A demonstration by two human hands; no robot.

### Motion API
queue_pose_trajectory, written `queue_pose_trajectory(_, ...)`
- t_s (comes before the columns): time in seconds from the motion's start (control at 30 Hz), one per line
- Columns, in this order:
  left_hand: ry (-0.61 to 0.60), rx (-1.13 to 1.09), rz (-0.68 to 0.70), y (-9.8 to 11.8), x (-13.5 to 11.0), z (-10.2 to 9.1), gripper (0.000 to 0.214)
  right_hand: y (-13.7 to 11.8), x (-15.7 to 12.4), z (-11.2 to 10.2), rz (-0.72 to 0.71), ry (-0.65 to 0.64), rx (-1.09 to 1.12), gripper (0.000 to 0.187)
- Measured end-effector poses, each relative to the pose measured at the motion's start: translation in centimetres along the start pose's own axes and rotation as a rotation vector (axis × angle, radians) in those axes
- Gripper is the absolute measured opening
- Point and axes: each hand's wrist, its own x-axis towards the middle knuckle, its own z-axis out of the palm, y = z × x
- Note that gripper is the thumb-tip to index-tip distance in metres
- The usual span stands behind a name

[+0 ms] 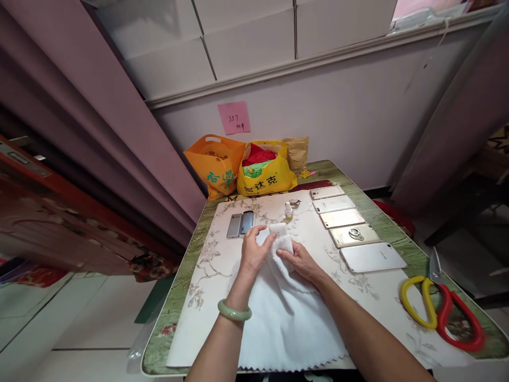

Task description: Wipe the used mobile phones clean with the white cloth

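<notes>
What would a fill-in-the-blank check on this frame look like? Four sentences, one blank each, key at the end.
1. The right hand holds a ____ cloth.
2. On the right side, ____ phones lie in a row.
3. The scissors have one yellow handle and one ____ handle.
4. The pink note bears the number ____.

Missing words: white; five; red; 357.

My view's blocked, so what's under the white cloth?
The patterned sheet shows on both sides of the white cloth and presumably continues beneath; anything else under it or within the folds is covered.
</notes>
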Motion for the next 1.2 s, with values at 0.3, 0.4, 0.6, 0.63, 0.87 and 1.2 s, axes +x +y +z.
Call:
queue_pose_trajectory(0.3,-0.066,-0.424,-0.232,0.3,1.2,-0.3,0.038,-0.5,0.1,-0.4,0.026,-0.013,-0.046,0.036)
queue_pose_trajectory(0.4,0.078,-0.456,-0.295,-0.4,1.3,-1.1,0.043,-0.4,0.2,-0.4,0.087,0.064,0.041,0.04)
queue_pose_trajectory(0.6,-0.074,-0.404,-0.4,-2.0,-0.4,-1.7,0.042,0.5,0.8,-0.6,0.133,0.377,0.223,0.051)
queue_pose_trajectory(0.63,-0.164,-0.371,-0.417,-2.1,-1.0,-1.6,0.041,0.6,0.9,-0.7,0.138,0.425,0.232,0.052)
queue_pose_trajectory(0.87,-0.576,-0.198,-0.41,-0.8,-4.1,0.5,0.028,0.5,0.9,-0.7,0.135,0.467,0.176,0.05)
queue_pose_trajectory(1.2,-0.14,-0.597,-0.496,-0.6,-3.4,1.7,0.036,0.1,0.3,0.3,0.073,0.178,0.079,0.045)
